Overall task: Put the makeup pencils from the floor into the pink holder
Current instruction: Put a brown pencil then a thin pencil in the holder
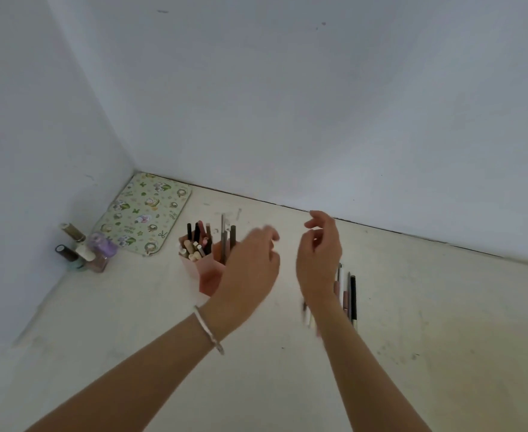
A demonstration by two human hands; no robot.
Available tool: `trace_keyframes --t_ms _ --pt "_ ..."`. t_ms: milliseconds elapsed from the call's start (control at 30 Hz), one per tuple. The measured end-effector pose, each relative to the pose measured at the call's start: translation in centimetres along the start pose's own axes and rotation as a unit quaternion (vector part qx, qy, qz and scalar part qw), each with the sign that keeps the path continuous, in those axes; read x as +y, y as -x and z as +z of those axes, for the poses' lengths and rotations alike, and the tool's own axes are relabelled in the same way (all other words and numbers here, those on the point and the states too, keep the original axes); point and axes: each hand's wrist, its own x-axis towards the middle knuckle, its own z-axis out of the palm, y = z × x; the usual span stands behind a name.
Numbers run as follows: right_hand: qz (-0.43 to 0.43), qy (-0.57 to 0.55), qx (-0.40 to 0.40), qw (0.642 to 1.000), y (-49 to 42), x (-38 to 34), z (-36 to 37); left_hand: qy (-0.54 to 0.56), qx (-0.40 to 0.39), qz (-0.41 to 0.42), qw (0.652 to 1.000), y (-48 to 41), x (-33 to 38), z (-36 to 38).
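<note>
Head view, corner of a room with white walls.

The square pink plastic holder (208,277) stands upright on the cream floor (131,322). Its compartments already hold upright makeup pencils, dark and beige (197,241).

A row of loose slim makeup pencils in black, white and pink (348,291) lies on the floor, well to the right of the holder. It is partly hidden behind the right wrist.

The left hand (250,263) is raised in front of the holder's right side. It is motion-blurred, with fingers loosely extended and nothing visible in them. A silver bangle (208,330) is on that wrist.

The right hand (318,260) is raised above the loose pencils. Its fingers are apart and lightly curled, and it grips nothing.

A green cartoon-print mat (144,213) lies in the corner, and small nail polish bottles (83,251) are clustered against the left wall.
</note>
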Motion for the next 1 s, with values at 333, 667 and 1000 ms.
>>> trace_keyframes --t_ms 333,667,1000 --pt "0.122 0.047 -0.001 0.991 -3.1 5.5 -4.6 -0.381 -0.173 -0.008 0.908 -0.4 -2.4 8.2" --pt "0.115 0.331 -0.177 0.920 -4.7 7.8 -1.2 -0.036 -0.016 -0.007 0.999 -4.2 0.3 4.7" --pt "0.141 0.187 -0.161 0.959 -6.5 4.8 0.0 0.113 0.137 0.009 0.984 -5.7 0.5 -4.1"
